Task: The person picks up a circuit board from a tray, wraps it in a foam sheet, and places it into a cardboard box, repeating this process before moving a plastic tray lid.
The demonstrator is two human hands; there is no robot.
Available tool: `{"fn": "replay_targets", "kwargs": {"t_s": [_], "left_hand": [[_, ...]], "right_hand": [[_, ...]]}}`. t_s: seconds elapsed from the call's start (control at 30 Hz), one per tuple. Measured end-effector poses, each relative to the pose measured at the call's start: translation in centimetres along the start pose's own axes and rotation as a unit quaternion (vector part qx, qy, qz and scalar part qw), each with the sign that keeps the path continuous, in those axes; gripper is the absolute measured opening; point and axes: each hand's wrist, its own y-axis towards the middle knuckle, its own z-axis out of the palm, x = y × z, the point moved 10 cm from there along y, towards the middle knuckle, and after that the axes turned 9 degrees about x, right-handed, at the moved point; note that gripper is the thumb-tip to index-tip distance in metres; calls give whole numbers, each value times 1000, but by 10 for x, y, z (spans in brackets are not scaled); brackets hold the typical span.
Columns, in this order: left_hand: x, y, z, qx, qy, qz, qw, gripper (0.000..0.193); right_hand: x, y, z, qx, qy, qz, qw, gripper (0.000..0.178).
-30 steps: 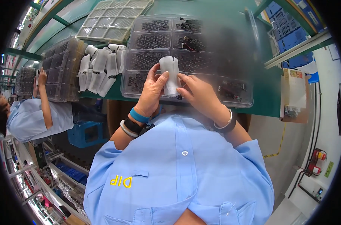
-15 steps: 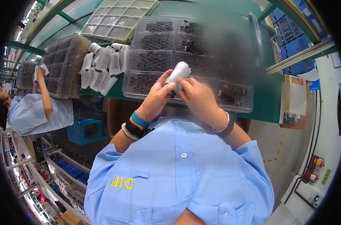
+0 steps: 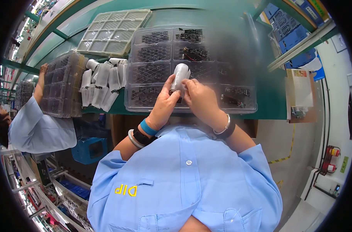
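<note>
A white wrapped roll (image 3: 180, 75) stands tilted between my hands, over the near part of a clear compartment tray (image 3: 128, 94). My left hand (image 3: 164, 101) is wrapped round its lower end, thumb in front. My right hand (image 3: 201, 97) pinches the roll's right side with bent fingers. What lies inside the roll is hidden. Under and beyond my hands, the tray's compartments hold small dark circuit boards (image 3: 193, 53), some with wires. Left of the tray, several white wrapped bundles (image 3: 102, 75) lie in a loose heap.
An empty whitish compartment tray (image 3: 114, 33) lies at the back left. Stacked clear trays (image 3: 63, 83) stand beyond the bundles, near a co-worker in a blue shirt (image 3: 40, 125). A blue stool (image 3: 90, 149) sits below the table. A blur covers the upper right.
My hands keep hold of the roll, which now stands more upright. The co-worker's hand, earlier beside something white, is now raised at the back of the stacked trays. The view has shifted slightly.
</note>
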Motion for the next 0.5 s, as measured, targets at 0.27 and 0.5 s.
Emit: {"fn": "replay_targets", "kwargs": {"t_s": [0.27,0.5], "left_hand": [[-8,4,-1,1,92,28,995,58],[-10,10,-4,-28,158,60,985,55]], "right_hand": [[4,3,-9,-17,-40,0,999,19],[3,10,-6,-40,-56,12,998,13]]}}
